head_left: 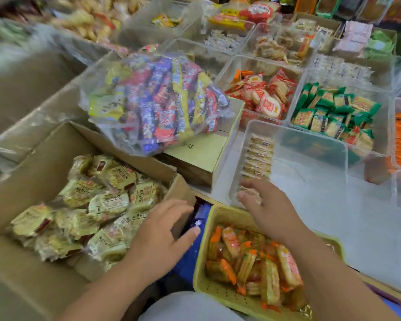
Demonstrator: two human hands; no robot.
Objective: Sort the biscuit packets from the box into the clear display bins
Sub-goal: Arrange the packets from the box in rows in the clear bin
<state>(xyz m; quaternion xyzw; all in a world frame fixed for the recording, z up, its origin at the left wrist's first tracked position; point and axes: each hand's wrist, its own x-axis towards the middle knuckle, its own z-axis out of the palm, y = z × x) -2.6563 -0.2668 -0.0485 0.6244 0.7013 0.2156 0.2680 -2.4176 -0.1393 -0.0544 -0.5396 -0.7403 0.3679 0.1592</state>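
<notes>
The right hand (271, 207) is being held over the near left corner of the clear bin (310, 141), its fingers bent down onto the nearest packets of the row (258, 156). Whether a packet is being pinched or only pressed into line cannot be told, as the fingertips are blurred. The row is being stood on edge along the bin's left wall, probably so that each packet is being propped by the next and the remaining floor is being kept free for more rows.

The left hand (162, 232) is being held wide, fingers spread and gripping nothing, over the right edge of the cardboard box (44, 154). It is judged as being readied for the next pick, since the biscuit packets (109, 205) are lying in a loose heap just beside it, across the middle of the box.

Open room is being offered right of the row, where the bin floor is bare up to the right and far walls. The way from box to bin is being narrowed by 2 things: the yellow basket (218, 214), just beside the bin's near rim under the right wrist, and the closed carton (202, 154) bearing a bulky bag (158, 100), just beside the bin's left wall. A lift over the box's right edge and the basket's far left corner is judged necessary
</notes>
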